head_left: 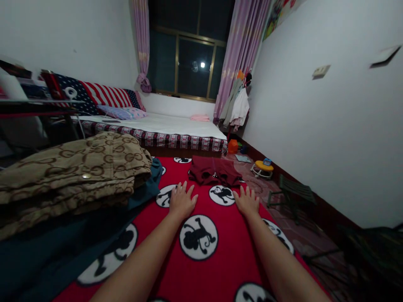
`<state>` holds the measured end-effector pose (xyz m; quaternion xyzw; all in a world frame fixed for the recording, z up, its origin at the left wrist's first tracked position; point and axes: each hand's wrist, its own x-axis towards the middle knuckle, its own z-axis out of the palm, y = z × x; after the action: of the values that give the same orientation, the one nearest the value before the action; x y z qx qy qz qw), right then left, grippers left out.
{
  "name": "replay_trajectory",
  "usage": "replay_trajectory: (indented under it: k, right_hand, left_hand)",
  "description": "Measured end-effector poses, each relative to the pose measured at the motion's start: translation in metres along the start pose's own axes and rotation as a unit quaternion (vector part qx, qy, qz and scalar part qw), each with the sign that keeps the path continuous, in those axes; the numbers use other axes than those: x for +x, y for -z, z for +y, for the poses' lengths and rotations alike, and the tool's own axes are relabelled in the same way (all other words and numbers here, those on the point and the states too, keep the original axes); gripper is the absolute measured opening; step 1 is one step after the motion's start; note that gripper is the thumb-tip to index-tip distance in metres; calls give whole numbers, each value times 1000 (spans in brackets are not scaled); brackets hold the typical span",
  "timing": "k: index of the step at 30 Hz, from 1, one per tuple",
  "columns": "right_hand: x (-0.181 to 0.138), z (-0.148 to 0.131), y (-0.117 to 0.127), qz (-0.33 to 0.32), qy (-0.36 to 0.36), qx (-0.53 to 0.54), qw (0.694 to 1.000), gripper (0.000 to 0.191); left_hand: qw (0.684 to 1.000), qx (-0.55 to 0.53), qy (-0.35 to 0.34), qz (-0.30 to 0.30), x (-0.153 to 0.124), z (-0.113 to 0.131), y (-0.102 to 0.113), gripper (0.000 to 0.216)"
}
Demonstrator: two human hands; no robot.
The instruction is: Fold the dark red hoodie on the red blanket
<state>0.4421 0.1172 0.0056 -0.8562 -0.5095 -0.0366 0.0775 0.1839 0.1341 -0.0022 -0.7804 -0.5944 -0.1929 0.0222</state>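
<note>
My left hand (181,200) lies flat with fingers spread on a red cloth (229,239) printed with black monkey figures in white circles. My right hand (247,202) rests on the same cloth near its right edge, fingers apart. Neither hand holds anything. Just beyond both of them is a folded dark red garment (214,167), with a small metal zipper pull at its near side. To the left of my left hand, a tan garment with a brown pattern (85,161) is piled over a dark teal cloth (78,237).
Behind stands a bed (176,123) with a patterned pillow (122,112) under the window. At right on the tiled floor are a green folding stool (296,191) and a yellow-topped stool (263,166). A cluttered table (37,102) stands at left; clothes (241,107) hang by the curtain.
</note>
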Motion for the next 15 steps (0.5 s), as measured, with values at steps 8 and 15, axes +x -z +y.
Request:
replay_trajectory:
  k: [8,15]
  right_hand:
    - [-82,20,16,6,0,-17,1000,60]
    - [-149,42,23,48,21,1,999,56]
  left_hand:
    - [999,12,40,-8,-73,6,30,57]
    - [998,4,54,-27,-151,9,59,60]
